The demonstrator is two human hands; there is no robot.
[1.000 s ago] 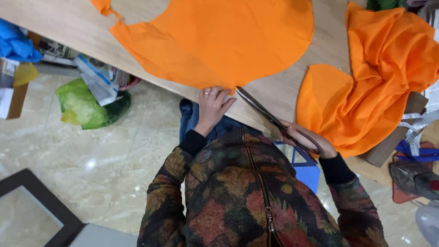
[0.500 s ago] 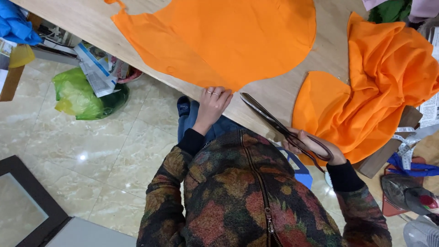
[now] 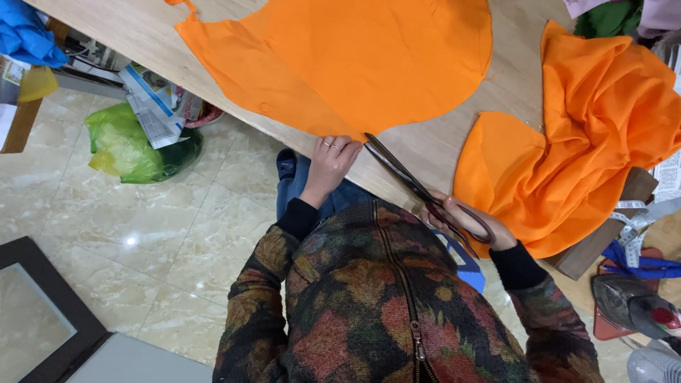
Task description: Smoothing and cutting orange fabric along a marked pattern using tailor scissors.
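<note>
Light wooden table (image 3: 454, 142) crossing the frame from upper left to lower right, flat orange cut cloth (image 3: 355, 57) at upper centre, crumpled orange fabric (image 3: 589, 135) at right, large scissors (image 3: 418, 186) at the near edge, measuring tape (image 3: 638, 220) far right.

Tailoring workshop: cutting table (image 3: 440, 145), iron (image 3: 631, 306)

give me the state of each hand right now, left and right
Left hand: open, fingers resting on the edge of the flat orange fabric.
Right hand: closed on the handles of the scissors, blades open.
</note>
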